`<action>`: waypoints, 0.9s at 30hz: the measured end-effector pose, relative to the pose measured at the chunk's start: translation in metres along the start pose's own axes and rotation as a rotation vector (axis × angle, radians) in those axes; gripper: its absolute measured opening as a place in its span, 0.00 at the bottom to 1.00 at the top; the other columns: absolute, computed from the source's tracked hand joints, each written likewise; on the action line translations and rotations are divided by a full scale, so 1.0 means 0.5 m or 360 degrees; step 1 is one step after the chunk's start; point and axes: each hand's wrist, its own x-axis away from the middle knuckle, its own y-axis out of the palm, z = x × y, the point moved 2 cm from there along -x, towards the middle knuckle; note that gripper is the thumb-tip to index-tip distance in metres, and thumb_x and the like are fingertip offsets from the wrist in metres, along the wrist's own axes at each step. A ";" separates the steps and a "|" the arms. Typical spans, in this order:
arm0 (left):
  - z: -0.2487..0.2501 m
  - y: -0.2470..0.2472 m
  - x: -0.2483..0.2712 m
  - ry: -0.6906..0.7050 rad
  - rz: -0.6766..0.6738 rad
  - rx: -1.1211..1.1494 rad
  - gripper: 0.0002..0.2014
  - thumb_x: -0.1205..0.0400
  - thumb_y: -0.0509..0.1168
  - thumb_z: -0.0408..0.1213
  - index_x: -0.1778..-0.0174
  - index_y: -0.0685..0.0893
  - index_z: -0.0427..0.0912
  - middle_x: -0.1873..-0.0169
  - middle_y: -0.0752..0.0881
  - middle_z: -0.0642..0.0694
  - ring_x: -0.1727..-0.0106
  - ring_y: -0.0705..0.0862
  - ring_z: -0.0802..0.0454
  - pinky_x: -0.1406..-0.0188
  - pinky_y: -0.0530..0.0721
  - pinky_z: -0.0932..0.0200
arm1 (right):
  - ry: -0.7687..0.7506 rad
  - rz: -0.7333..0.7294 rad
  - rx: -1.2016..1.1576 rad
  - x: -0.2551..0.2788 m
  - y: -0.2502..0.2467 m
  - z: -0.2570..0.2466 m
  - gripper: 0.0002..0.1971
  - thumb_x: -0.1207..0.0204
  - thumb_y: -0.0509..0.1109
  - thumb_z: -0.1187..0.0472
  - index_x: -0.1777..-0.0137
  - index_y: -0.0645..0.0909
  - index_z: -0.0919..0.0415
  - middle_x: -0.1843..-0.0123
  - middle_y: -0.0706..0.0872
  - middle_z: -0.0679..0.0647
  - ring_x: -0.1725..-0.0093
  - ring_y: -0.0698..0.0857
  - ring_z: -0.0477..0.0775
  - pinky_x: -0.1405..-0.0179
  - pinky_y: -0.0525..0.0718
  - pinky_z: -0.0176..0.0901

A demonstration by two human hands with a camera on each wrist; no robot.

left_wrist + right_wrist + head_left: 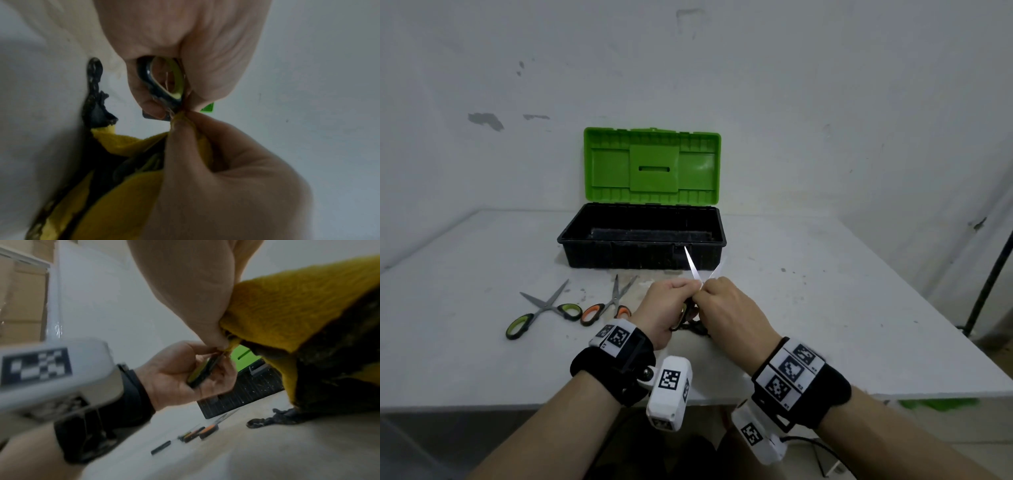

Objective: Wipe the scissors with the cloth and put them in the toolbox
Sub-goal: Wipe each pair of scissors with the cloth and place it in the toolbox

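Gripping one handle loop of the scissors (pixel 693 270) in our left hand (pixel 666 310), fingers curled round it, we hold them off the table (pixel 825 308) with the blades spread toward the toolbox (pixel 642 236). Our right hand (pixel 726 308) pinches the cloth (pixel 131 142) against them near the pivot. Judging by this, wiping of this pair is under way. Two more pairs, green scissors (pixel 543 308) and orange scissors (pixel 608 303), lie on the table, and the open toolbox shows no scissors inside, so most remains.
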 end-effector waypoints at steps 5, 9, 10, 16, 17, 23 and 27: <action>0.001 -0.010 0.001 -0.0030 0.0050 0.0037 0.09 0.15 0.65 0.33 0.56 0.89 0.33 0.69 0.82 0.41 0.73 0.82 0.52 0.77 0.79 0.62 | -0.0319 -0.0082 -0.0025 0.013 0.009 -0.007 0.07 0.30 0.73 0.70 0.55 0.83 0.60 0.57 0.81 0.54 0.57 0.80 0.55 0.67 0.81 0.45; -0.002 -0.008 -0.003 0.0015 0.0013 0.0015 0.11 0.16 0.65 0.32 0.49 0.87 0.25 0.61 0.84 0.34 0.63 0.82 0.46 0.68 0.82 0.58 | -0.0188 0.0049 -0.0053 0.005 0.003 0.008 0.08 0.30 0.73 0.70 0.54 0.82 0.60 0.57 0.81 0.55 0.57 0.80 0.56 0.65 0.82 0.45; -0.002 -0.008 -0.004 0.0006 0.0017 0.0029 0.12 0.16 0.65 0.32 0.48 0.86 0.24 0.60 0.84 0.33 0.63 0.83 0.45 0.69 0.83 0.58 | -0.0212 0.0040 -0.0045 0.007 0.003 0.002 0.09 0.31 0.74 0.71 0.53 0.82 0.61 0.56 0.82 0.55 0.57 0.79 0.56 0.65 0.81 0.44; -0.009 -0.020 -0.001 0.0016 0.0025 -0.0043 0.10 0.15 0.65 0.32 0.54 0.88 0.29 0.68 0.85 0.40 0.71 0.83 0.52 0.75 0.81 0.61 | -0.0285 -0.0014 -0.0120 0.009 -0.018 0.009 0.06 0.27 0.72 0.70 0.53 0.86 0.61 0.56 0.84 0.55 0.56 0.82 0.57 0.63 0.84 0.47; -0.010 -0.019 -0.002 0.0023 0.0023 -0.0065 0.10 0.15 0.65 0.33 0.52 0.89 0.29 0.66 0.86 0.40 0.68 0.83 0.52 0.73 0.82 0.61 | -0.0189 0.0046 -0.0112 0.001 -0.023 0.023 0.05 0.25 0.70 0.69 0.52 0.86 0.61 0.57 0.84 0.56 0.54 0.82 0.57 0.62 0.84 0.48; -0.010 -0.017 -0.009 0.0081 0.0081 -0.0102 0.10 0.16 0.67 0.34 0.58 0.91 0.33 0.66 0.86 0.39 0.64 0.84 0.47 0.65 0.83 0.55 | -0.0301 -0.0076 -0.0102 0.017 -0.015 0.011 0.07 0.28 0.69 0.71 0.54 0.86 0.63 0.58 0.84 0.56 0.56 0.81 0.58 0.62 0.83 0.50; -0.011 -0.014 -0.011 0.0092 0.0068 -0.0196 0.10 0.15 0.66 0.34 0.59 0.90 0.36 0.65 0.85 0.44 0.63 0.82 0.53 0.66 0.85 0.63 | -0.0110 0.0017 -0.0180 0.004 -0.037 0.045 0.07 0.23 0.68 0.64 0.52 0.87 0.58 0.57 0.85 0.53 0.52 0.81 0.52 0.55 0.81 0.44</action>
